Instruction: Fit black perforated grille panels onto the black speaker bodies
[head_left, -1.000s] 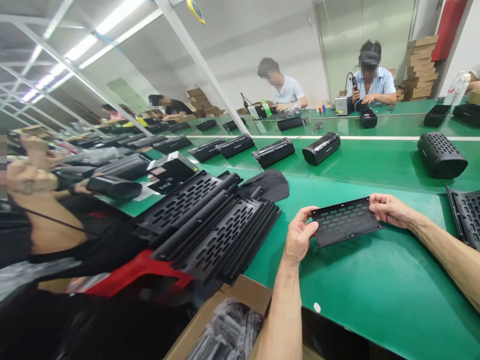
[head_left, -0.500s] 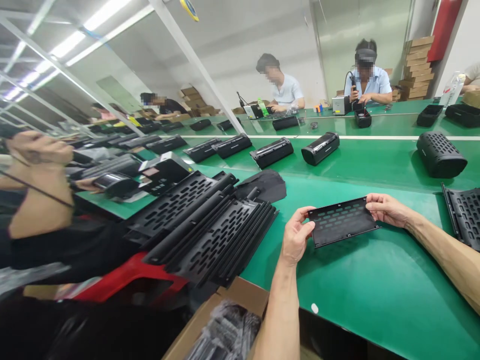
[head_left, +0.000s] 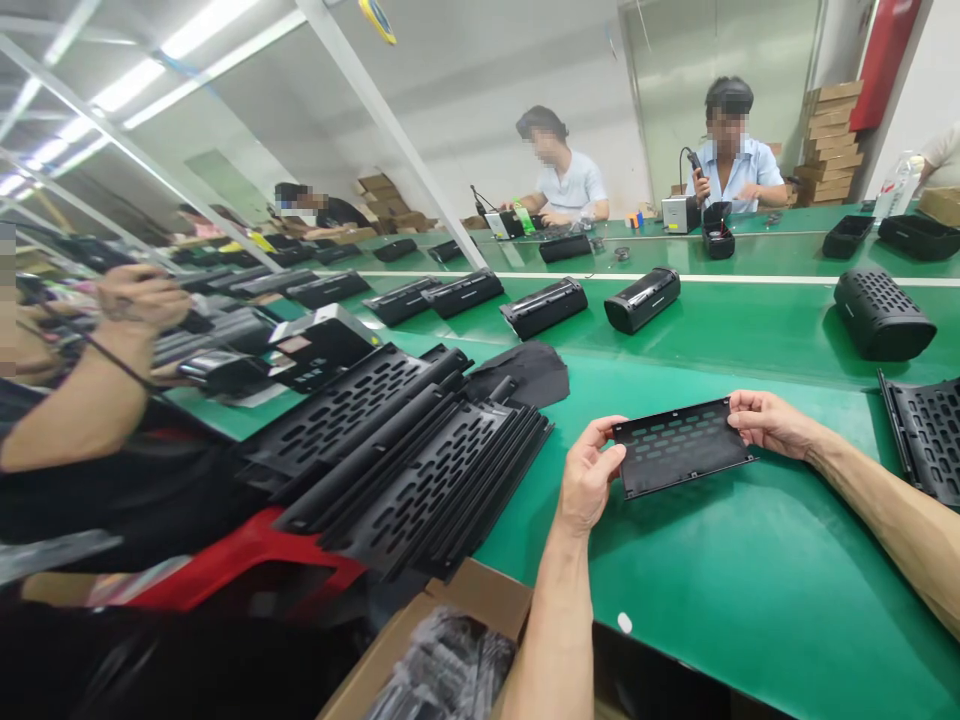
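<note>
A black slotted speaker grille panel [head_left: 684, 447] is held up, tilted, over the green table, with a thin dark mesh across its slots. My left hand [head_left: 592, 470] pinches its left end between thumb and fingers. At its upper right corner, my right hand [head_left: 769, 420] grips the other end. To the left lies a pile of similar black grille panels [head_left: 420, 470]. A piece of black mesh cloth [head_left: 525, 373] rests behind that pile. More panels [head_left: 926, 430] are stacked at the right edge.
Black speaker housings [head_left: 643, 300] stand along the green bench [head_left: 750, 300]. At near left, a co-worker's arm [head_left: 112, 370] reaches in beside a red stool [head_left: 247, 560]. An open carton [head_left: 480, 590] with plastic-wrapped parts sits below the table edge. Co-workers [head_left: 570, 180] sit opposite.
My hands keep the grille panel in nearly the same place. The co-worker's hand at the left has moved right. Opposite, the person at the right has lifted the head and shifted a hand.
</note>
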